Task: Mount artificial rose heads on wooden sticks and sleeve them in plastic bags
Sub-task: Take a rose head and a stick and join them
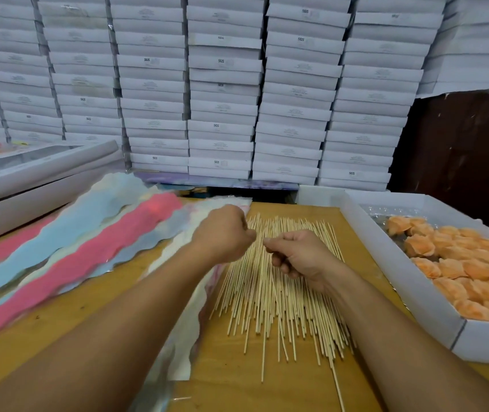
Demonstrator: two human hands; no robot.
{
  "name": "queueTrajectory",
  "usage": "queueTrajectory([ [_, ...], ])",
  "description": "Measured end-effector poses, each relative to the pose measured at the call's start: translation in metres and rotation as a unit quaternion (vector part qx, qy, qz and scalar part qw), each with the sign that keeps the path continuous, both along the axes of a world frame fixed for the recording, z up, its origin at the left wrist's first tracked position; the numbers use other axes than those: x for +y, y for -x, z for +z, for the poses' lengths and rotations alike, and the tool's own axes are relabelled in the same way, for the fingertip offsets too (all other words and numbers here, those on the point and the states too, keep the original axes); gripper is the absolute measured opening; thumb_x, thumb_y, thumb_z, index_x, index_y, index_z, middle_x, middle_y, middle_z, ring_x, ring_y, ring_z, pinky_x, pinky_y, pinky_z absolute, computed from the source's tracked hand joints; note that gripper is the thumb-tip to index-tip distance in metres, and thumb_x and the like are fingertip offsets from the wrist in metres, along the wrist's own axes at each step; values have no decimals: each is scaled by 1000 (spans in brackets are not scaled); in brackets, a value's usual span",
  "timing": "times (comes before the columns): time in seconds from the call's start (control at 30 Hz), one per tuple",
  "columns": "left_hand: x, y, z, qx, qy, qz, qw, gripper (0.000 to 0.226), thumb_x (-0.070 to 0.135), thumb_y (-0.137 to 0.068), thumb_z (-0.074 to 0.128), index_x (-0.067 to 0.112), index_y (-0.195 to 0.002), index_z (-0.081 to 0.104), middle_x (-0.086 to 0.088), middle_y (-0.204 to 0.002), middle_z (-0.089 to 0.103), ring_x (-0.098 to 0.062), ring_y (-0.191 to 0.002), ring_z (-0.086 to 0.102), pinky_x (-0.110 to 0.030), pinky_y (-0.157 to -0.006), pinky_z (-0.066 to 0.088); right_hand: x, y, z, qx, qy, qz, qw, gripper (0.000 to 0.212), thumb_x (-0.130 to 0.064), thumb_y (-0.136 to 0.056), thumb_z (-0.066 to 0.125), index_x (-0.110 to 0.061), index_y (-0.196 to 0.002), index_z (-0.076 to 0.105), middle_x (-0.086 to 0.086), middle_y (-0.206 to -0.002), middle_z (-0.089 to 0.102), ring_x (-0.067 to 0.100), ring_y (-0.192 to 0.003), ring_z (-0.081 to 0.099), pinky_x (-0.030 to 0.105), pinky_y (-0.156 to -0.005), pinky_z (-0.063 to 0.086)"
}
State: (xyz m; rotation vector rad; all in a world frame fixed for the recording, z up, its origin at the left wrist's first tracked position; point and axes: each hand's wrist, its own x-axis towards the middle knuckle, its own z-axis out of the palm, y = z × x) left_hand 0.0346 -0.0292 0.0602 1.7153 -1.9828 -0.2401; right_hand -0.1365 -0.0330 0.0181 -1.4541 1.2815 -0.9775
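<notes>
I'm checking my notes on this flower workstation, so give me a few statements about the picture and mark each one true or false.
1. The wooden sticks lie loose in a pile on the table. True.
2. The rose heads are red. False: they are orange.
3. The rose heads sit in a white tray on the person's right. True.
4. The left hand lies flat and open on the table. False: its fingers are curled into a fist above the sticks.
5. The coloured plastic bags lie left of the sticks. True.
6. The right hand holds a rose head. False: no rose is in it.
</notes>
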Motion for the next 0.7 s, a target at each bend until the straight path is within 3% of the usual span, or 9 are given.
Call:
queueTrajectory([
  [0.2, 0, 22, -26, 81, 36, 20, 996, 28, 33, -90, 63, 23, -70, 47, 4, -70, 55, -21, -70, 56, -31, -60, 41, -2, 0, -1, 43, 16, -38, 998, 25, -30, -96, 65, -14, -77, 67, -3, -54, 62, 7, -41, 49, 20, -38, 36],
  [0.4, 0, 18, -44, 118, 94, 31, 988, 28, 40, -93, 62, 24, -73, 51, 4, -69, 58, -17, -67, 56, -33, -61, 47, -2, -2, -3, 148, 62, -83, 983, 33, -39, -92, 70, -14, -72, 64, -2, -55, 67, 3, -41, 54, 26, -50, 43],
  [0.5, 1, 19, -43, 121, 114, 33, 986, 26, 46, -93, 60, 26, -78, 53, 6, -73, 60, -17, -71, 58, -34, -63, 49, -3, -1, 1, 173, 84, -109, 975, 36, -40, -89, 73, -18, -65, 58, 0, -58, 69, 12, -52, 62, 35, -58, 52],
  [0.57, 1, 20, -43, 109, 115, 35, 987, 26, 48, -94, 59, 27, -80, 53, 5, -75, 61, -17, -72, 58, -33, -63, 48, -6, 2, 8, 201, 99, -131, 966, 33, -36, -89, 73, -17, -66, 60, 11, -71, 72, 25, -65, 68, 42, -69, 58],
  [0.63, 0, 20, -43, 109, 110, 31, 987, 27, 48, -94, 59, 27, -79, 54, 4, -77, 61, -20, -74, 58, -34, -64, 46, -10, 11, 17, 232, 112, -156, 953, 29, -29, -90, 71, -18, -66, 59, 14, -71, 69, 28, -66, 65, 37, -65, 55],
  [0.7, 0, 19, -44, 114, 107, 24, 987, 28, 49, -94, 59, 29, -76, 52, 4, -77, 61, -21, -75, 58, -34, -65, 45, -15, 25, 27, 256, 112, -186, 942, 34, -22, -90, 67, -20, -61, 49, 6, -62, 53, 23, -61, 53, 30, -58, 42],
])
